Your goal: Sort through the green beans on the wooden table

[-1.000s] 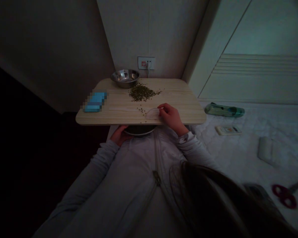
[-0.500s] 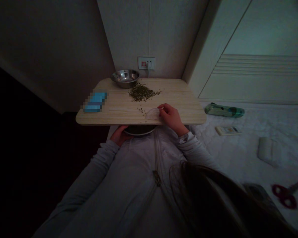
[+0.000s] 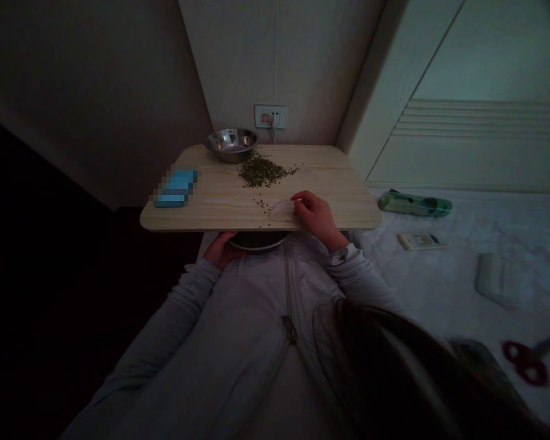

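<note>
My right hand (image 3: pixel 315 215) is closed on a clear plastic protractor (image 3: pixel 282 211), a half-round piece held low over the front of the wooden table (image 3: pixel 201 211). A few loose green beans (image 3: pixel 261 205) lie just beyond its left side. Farther back is a spread pile of small green beans (image 3: pixel 261 171), most likely mung beans. Below the front edge, my left hand (image 3: pixel 220 249) grips the left rim of a round bowl (image 3: pixel 259 247) at my lap. The tabletop hides the far part of that bowl, and its inside is dark.
A steel bowl (image 3: pixel 231 145) stands at the back left of the table, beside a blurred blue object (image 3: pixel 176 188). A wall socket (image 3: pixel 270 116) is behind. On the white bedding lie a green pouch (image 3: pixel 415 205), a remote control (image 3: pixel 421 241) and red-handled scissors (image 3: pixel 527 360).
</note>
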{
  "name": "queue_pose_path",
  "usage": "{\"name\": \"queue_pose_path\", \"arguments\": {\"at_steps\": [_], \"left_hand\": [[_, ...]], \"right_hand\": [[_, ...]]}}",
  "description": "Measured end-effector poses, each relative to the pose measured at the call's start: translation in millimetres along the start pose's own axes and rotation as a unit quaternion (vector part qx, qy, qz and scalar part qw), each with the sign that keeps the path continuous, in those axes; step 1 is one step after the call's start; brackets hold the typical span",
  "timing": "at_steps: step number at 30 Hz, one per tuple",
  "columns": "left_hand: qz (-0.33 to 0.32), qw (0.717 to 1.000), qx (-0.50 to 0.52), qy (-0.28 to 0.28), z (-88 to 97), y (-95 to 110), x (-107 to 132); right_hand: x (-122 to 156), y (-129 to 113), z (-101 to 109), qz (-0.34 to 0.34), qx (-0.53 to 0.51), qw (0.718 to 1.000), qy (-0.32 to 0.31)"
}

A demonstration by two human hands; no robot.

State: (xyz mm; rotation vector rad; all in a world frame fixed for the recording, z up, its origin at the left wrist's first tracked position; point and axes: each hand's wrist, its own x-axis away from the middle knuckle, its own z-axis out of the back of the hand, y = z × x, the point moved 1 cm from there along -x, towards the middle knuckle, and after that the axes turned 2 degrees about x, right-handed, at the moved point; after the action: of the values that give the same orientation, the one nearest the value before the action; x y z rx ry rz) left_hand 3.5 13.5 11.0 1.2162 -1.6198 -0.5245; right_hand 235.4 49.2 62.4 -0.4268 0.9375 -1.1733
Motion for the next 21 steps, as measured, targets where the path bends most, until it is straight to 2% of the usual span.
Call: {"name": "queue_pose_path", "arguments": {"at_steps": [21], "left_hand": [[-0.003,1.0,-0.01,0.006,0.6,-0.5,-0.1]], "right_hand": [[0.0,-0.6,0.3,-0.004,-0.006,1.0,0.001]]}}
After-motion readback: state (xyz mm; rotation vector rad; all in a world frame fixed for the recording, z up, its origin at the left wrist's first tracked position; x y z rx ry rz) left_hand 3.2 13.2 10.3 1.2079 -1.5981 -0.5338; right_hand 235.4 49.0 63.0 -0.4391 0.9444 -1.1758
